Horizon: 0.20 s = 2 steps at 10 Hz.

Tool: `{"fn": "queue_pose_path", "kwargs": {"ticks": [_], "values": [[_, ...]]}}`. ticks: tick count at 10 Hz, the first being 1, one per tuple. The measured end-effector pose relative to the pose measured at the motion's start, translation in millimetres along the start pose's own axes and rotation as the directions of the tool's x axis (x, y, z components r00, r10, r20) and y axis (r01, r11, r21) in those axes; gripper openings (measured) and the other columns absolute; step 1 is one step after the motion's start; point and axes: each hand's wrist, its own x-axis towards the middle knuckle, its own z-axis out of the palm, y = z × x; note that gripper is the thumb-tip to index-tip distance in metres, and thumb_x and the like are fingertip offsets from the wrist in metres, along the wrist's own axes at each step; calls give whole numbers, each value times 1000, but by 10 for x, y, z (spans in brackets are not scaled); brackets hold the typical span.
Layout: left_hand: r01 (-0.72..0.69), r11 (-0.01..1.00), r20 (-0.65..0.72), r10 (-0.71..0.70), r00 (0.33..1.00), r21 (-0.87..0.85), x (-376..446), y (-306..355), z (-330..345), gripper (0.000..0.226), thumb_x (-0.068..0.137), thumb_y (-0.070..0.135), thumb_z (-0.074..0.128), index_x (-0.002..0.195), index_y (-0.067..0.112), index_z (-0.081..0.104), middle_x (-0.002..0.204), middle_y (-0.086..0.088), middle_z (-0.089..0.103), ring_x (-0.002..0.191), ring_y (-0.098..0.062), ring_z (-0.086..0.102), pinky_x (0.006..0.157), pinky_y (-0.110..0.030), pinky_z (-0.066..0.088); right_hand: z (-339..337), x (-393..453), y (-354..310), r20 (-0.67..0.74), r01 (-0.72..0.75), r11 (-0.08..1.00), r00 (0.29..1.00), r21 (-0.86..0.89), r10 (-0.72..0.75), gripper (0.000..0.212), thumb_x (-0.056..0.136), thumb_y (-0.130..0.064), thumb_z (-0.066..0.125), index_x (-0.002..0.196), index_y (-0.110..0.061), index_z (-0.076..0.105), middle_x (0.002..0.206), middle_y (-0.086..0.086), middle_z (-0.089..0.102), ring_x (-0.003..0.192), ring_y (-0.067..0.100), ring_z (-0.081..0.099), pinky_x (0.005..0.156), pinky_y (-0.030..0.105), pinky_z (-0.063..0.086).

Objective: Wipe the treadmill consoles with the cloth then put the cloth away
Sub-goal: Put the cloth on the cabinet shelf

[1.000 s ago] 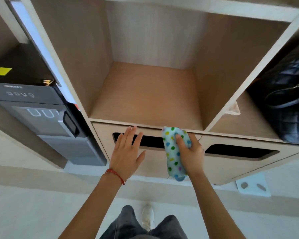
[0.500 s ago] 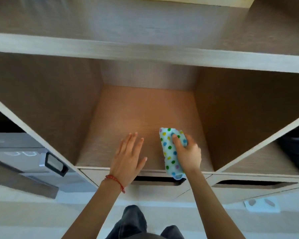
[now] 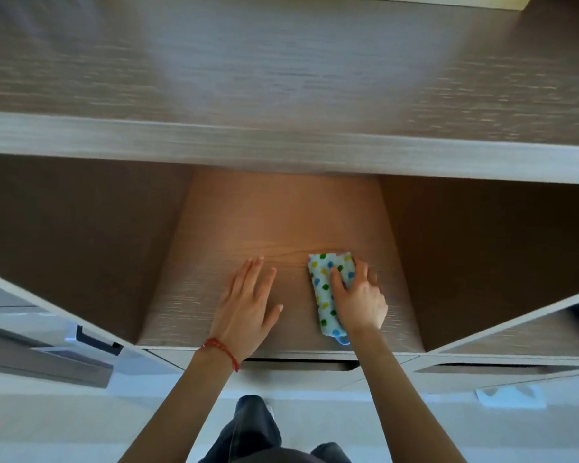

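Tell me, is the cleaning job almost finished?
Nearly, it seems. No treadmill console is in view, so the wiping cannot be checked. In hand: the right hand holds the spotted cloth inside the open wooden cubby, low over its floor. The left hand is spread flat and empty beside it. Left: let go of the cloth and pull both hands out.

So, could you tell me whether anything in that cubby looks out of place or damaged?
Nothing stands out. The right hand holds the folded cloth on the bare cubby shelf; the left hand is open beside it.
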Motion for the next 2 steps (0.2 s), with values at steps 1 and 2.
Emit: {"fn": "queue_pose_path", "kwargs": {"ticks": [1,2], "values": [[-21,1000,-15,21,1000,6,-44,36,24,59,87,45,36,128,6,52,136,-20,47,127,-34,40,99,-49,32,-20,8,12,-1,39,998,999,55,-39,50,90,-44,50,128,-13,42,117,16,54,102,36,55,75,41,48],[-16,1000,-46,16,999,11,-105,93,-23,59,87,45,36,128,6,53,136,-20,47,127,-33,39,101,-48,30,-63,-48,76,-45,84,996,996,22,-83,54,88,-42,54,131,-12,44,119,18,52,109,36,50,88,44,40]]}}
